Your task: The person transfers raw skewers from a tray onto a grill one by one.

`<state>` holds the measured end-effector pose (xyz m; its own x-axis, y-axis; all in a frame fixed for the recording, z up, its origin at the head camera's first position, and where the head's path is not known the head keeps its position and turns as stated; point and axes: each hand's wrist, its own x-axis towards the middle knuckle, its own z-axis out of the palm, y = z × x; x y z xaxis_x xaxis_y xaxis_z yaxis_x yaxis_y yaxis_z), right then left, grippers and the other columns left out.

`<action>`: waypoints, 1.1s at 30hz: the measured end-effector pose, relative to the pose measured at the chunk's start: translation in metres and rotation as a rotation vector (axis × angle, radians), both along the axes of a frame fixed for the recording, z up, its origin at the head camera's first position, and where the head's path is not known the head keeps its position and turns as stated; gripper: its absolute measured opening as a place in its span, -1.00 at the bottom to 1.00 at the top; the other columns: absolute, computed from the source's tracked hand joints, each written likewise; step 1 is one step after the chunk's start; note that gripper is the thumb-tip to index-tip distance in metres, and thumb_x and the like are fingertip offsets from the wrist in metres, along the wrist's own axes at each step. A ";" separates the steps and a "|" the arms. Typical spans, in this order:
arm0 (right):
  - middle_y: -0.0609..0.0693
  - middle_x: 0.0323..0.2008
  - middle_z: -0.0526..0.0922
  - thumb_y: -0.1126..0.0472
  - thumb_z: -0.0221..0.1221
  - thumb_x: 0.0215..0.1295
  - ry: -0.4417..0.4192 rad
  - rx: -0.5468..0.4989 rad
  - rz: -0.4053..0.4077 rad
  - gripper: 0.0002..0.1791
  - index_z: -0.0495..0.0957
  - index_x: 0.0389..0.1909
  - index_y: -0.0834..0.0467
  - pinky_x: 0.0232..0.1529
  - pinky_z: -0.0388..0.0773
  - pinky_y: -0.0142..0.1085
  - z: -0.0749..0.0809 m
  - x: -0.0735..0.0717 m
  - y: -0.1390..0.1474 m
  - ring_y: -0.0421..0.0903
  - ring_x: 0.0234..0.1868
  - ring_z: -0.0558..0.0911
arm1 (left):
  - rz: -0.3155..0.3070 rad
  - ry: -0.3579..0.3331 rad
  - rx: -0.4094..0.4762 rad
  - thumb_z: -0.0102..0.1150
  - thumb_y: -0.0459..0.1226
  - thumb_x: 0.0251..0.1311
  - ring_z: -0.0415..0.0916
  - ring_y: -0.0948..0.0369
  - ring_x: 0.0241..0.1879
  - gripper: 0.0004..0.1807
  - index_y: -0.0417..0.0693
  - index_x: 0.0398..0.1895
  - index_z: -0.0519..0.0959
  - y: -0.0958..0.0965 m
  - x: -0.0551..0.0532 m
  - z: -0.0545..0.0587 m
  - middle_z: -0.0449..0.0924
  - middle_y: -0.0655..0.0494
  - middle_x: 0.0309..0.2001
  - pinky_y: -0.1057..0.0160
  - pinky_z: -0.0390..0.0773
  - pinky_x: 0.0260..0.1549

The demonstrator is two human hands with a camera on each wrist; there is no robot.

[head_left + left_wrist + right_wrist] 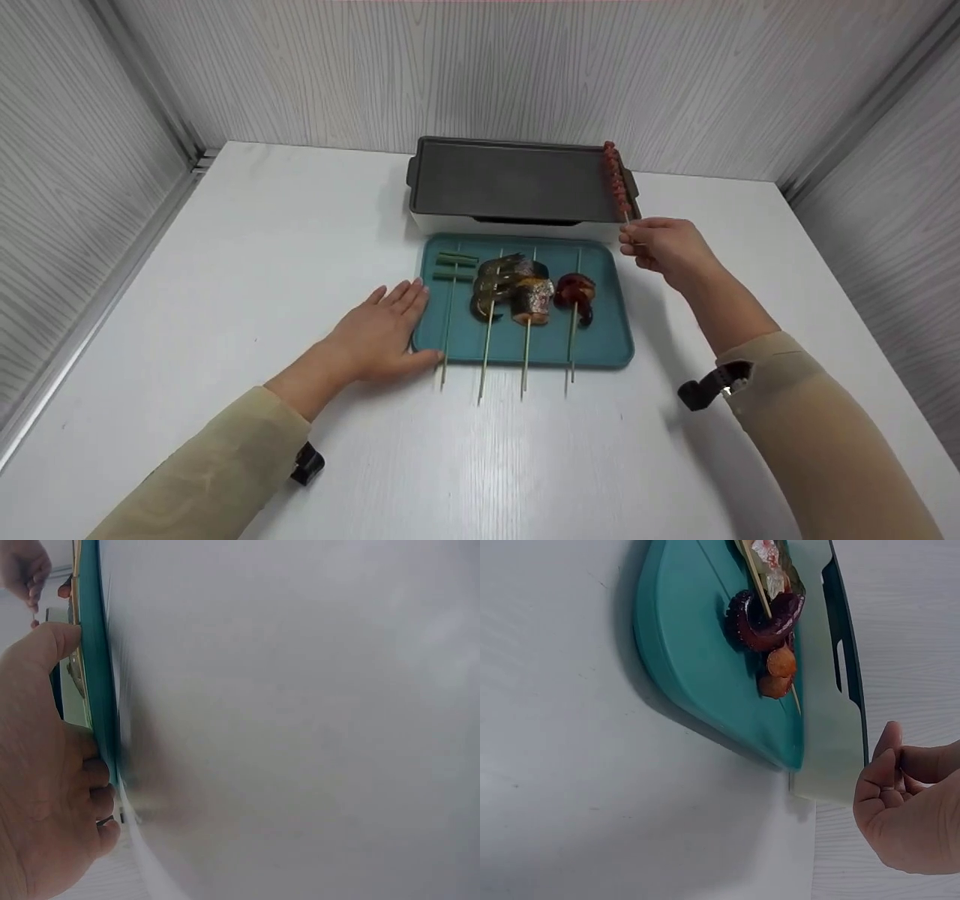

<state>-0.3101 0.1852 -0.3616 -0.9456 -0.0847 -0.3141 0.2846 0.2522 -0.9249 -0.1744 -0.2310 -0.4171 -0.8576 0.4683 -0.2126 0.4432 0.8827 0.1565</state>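
Note:
My right hand point(664, 244) pinches the stick end of a skewer of small red pieces point(615, 180). The skewer lies along the right end of the dark grill plate point(517, 180), its stick reaching past the front edge. Beside the left edge of the teal tray point(600, 345), my left hand point(386, 330) has its fingers extended, with the thumb at the tray's front left corner. On the tray lie a skewer of green stalks point(454, 276), a shrimp skewer point(491, 289), a silvery fish skewer point(531, 300) and a dark red octopus tentacle skewer point(576, 289).
The grill plate sits on a white base point(442, 223) right behind the tray. A white table point(510, 457) carries everything, with a wood-grain panel point(525, 75) behind and panels on both sides. Several sticks overhang the tray's front edge.

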 end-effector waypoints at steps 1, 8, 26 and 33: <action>-0.14 -0.31 0.72 0.16 0.14 0.64 -0.002 0.002 0.000 -0.57 0.48 0.32 0.37 -0.25 0.58 -0.42 -0.001 -0.001 0.001 -0.27 -0.25 0.67 | -0.002 0.001 0.004 -0.11 0.35 0.45 -0.17 -0.14 0.68 0.12 -0.38 0.68 -0.04 0.000 0.000 0.000 -0.13 -0.27 0.69 -0.19 -0.10 0.60; -0.17 -0.28 0.72 0.14 0.13 0.65 -0.017 0.029 0.009 -0.53 0.45 0.36 0.38 -0.20 0.59 -0.42 -0.008 -0.007 0.003 -0.28 -0.22 0.68 | -0.004 0.000 0.006 -0.11 0.34 0.46 -0.16 -0.15 0.68 0.12 -0.39 0.68 -0.04 0.001 -0.001 0.001 -0.12 -0.28 0.69 -0.20 -0.08 0.60; 0.08 0.17 0.61 0.01 0.05 0.68 -0.086 0.049 -0.027 -0.42 0.40 0.48 0.31 0.14 0.60 -0.30 -0.015 -0.006 0.007 -0.25 -0.09 0.70 | 0.002 0.004 0.035 -0.10 0.35 0.44 -0.15 -0.15 0.68 0.13 -0.38 0.68 -0.02 0.001 -0.003 -0.003 -0.12 -0.28 0.69 -0.21 -0.06 0.59; 0.14 0.31 0.55 -0.14 -0.01 0.68 -0.152 -0.008 -0.003 -0.29 0.31 0.55 0.32 0.12 0.59 -0.33 -0.015 0.015 0.012 -0.25 -0.05 0.73 | 0.003 0.010 0.032 -0.10 0.36 0.44 -0.17 -0.14 0.68 0.13 -0.37 0.68 -0.04 0.000 -0.003 -0.003 -0.13 -0.26 0.69 -0.20 -0.07 0.59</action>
<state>-0.2947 0.1972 -0.3763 -0.8874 -0.0854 -0.4530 0.4222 0.2443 -0.8730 -0.1773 -0.2311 -0.4197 -0.8612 0.4719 -0.1890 0.4420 0.8788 0.1800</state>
